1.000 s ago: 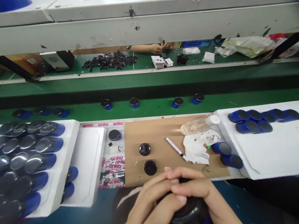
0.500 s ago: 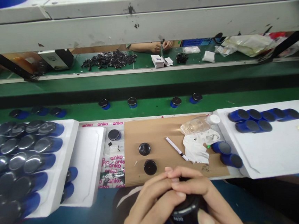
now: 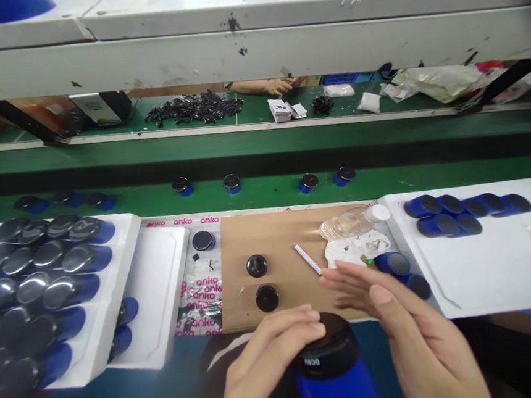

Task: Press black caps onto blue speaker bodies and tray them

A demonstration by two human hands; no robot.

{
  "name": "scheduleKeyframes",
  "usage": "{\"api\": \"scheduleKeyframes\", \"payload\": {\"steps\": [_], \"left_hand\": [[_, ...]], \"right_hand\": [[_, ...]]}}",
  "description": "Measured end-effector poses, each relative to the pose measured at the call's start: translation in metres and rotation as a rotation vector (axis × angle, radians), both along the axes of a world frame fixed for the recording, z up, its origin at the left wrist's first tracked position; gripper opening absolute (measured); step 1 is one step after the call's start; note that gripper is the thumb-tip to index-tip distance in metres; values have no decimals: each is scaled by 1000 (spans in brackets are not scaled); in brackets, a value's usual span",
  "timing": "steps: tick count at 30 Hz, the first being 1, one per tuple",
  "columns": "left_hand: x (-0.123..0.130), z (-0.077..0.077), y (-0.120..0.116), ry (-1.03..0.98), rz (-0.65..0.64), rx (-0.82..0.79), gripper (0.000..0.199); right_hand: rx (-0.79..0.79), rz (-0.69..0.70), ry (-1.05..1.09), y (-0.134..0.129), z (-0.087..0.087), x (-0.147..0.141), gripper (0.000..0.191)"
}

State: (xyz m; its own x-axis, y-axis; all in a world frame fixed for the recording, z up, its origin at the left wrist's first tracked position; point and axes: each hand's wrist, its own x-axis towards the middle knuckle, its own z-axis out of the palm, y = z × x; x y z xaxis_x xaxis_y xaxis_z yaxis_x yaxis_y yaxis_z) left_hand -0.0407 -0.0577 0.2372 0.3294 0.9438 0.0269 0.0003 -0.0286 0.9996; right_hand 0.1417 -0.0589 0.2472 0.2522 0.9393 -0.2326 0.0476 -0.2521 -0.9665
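A blue cylinder with a black cap marked DC6V (image 3: pixel 339 378) stands at the bottom centre, close to the camera. My left hand (image 3: pixel 270 359) is wrapped against its left side, fingertips on the black cap. To the right of the cylinder, my right hand (image 3: pixel 421 334) is raised with its fingers stretched and nothing in it. Two black round pieces (image 3: pixel 257 266) lie on the brown cardboard (image 3: pixel 286 228). A white pen (image 3: pixel 306 258) lies right of them, partly behind my right fingertips, near a white cloth (image 3: pixel 344 251).
Capped blue cylinders fill a white foam tray (image 3: pixel 127 236) at left; another foam tray (image 3: pixel 495 272) at right holds several. A clear bottle (image 3: pixel 349 222) lies on the cardboard. More cylinders stand on the green belt (image 3: pixel 265 193). Across it, another person's hand (image 3: pixel 278 86) shows.
My right hand has let go of the cylinder and moved right and up, its fingers now spread over the cloth's edge. My left hand stays on the cylinder. Cylinders on the belt have shifted slightly left.
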Motion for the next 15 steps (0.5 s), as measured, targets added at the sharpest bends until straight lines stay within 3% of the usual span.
{"api": "scheduleKeyframes", "payload": {"steps": [2,4,6,8,12,15], "left_hand": [[-1,-2,1,83,0,66,39],[1,-5,3,230,19,214,38],[4,-7,4,352,67,339,45],[7,-8,4,369,125,354,58],[8,-11,5,389,162,303,57],[5,-12,9,442,101,385,49]], "right_hand": [[85,-74,-118,-4,-3,1,20],[93,24,-145,-9,-1,-7,25],[-10,133,-108,-12,3,-21,52],[-156,159,39,-11,7,-32,71],[-332,159,431,-8,3,-33,63],[-400,122,405,-5,-4,-27,62]]}}
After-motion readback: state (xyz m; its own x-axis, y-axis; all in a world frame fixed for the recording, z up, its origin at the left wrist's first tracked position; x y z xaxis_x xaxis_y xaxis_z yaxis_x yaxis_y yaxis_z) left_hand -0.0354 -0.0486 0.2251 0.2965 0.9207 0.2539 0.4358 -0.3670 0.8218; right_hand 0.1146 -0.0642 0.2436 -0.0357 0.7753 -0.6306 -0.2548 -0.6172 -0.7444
